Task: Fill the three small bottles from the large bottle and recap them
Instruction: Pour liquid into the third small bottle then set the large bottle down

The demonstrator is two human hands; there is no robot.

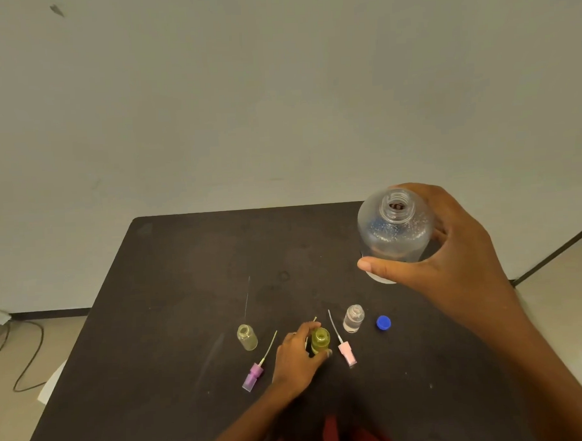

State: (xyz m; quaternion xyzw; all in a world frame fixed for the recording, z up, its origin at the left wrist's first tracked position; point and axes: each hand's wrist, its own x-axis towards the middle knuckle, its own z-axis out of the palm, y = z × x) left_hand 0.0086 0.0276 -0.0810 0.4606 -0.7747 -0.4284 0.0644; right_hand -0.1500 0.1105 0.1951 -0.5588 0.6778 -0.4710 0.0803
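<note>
My right hand point(458, 266) grips the large clear bottle point(395, 230), uncapped and held upright above the table's right side. My left hand point(297, 356) is wrapped around the small yellow-green bottle point(320, 339), which stands open on the black table point(172, 292). A small pale yellow bottle point(247, 337) stands open to the left of it. To the right stands a small clear bottle point(354, 318), also open. A purple spray cap point(254, 375) and a pink spray cap point(347, 353) lie on the table with their tubes attached. A blue cap point(383, 323) lies right of the clear bottle.
A thin loose tube point(247, 297) lies behind the pale yellow bottle. The table's back edge meets a plain wall point(278, 104). A cable point(25, 358) and a white sheet point(51, 384) lie on the floor at the left.
</note>
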